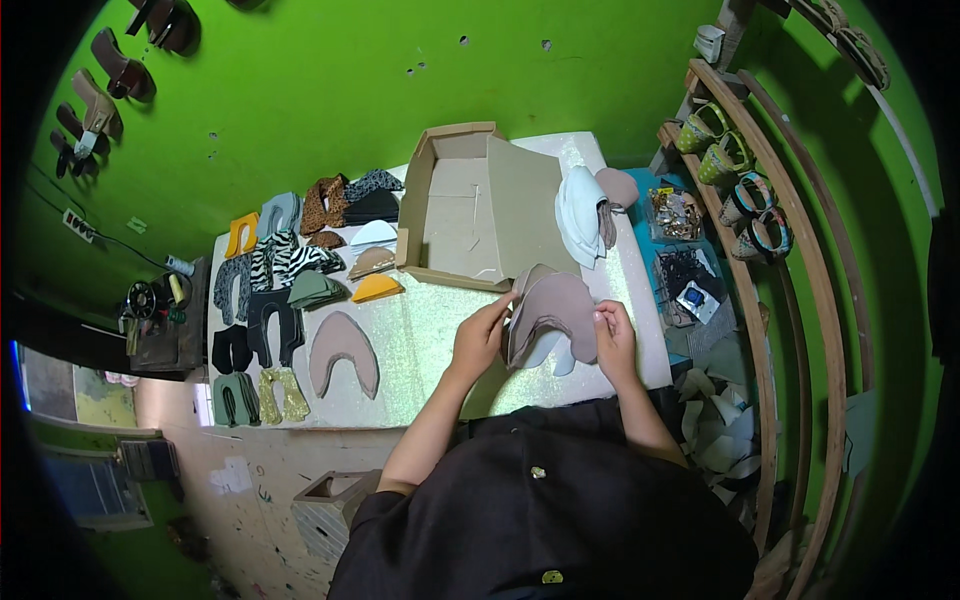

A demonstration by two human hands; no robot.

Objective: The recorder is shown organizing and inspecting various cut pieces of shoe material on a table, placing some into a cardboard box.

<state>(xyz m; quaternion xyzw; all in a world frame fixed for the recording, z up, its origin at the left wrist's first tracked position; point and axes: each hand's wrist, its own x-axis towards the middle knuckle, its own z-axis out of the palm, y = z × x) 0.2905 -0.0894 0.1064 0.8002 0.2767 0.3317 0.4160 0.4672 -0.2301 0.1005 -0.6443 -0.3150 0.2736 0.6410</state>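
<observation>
Between my hands, above the near right part of the table, is a stack of mauve horseshoe-shaped shoe-upper pieces (562,297). My left hand (482,334) pinches its left edge, where the layers fan apart. On the opposite side my right hand (614,338) grips the stack's edge with thumb and fingers. Pale white pieces (562,358) show just under the stack. A similar mauve horseshoe stack (342,348) lies flat to the left. Beyond my hands sits an open cardboard box (440,215), with its lid flap (530,190) folded out to the right.
Piles of cut pieces cover the table's left side, including zebra-print ones (272,260), green ones (317,288) and a yellow one (378,288). White and mauve pieces (582,215) lie at the back right. A wooden rack (790,250) holding sandals (722,158) stands along the right.
</observation>
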